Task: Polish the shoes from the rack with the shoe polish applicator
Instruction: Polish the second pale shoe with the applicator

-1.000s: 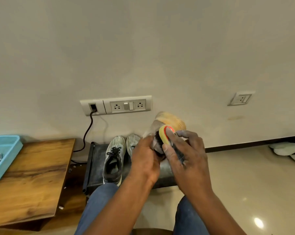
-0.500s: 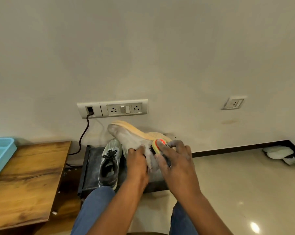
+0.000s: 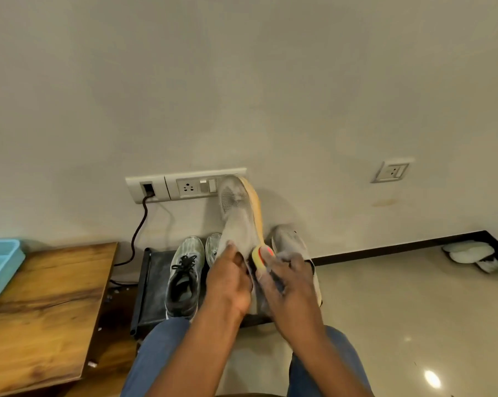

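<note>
Above the person's knees, the left hand point(image 3: 230, 279) grips the heel end of a grey shoe point(image 3: 239, 222), held toe-up with its orange sole turned right. The right hand point(image 3: 287, 285) is curled around the shoe polish applicator point(image 3: 260, 255), whose yellow-and-red head touches the shoe's sole edge. Beyond, a dark rack point(image 3: 153, 285) carries a black-laced sneaker point(image 3: 184, 273) and another grey shoe point(image 3: 290, 242). A wooden surface point(image 3: 47, 308) stands left, with a wall socket strip point(image 3: 170, 186) behind.
</note>
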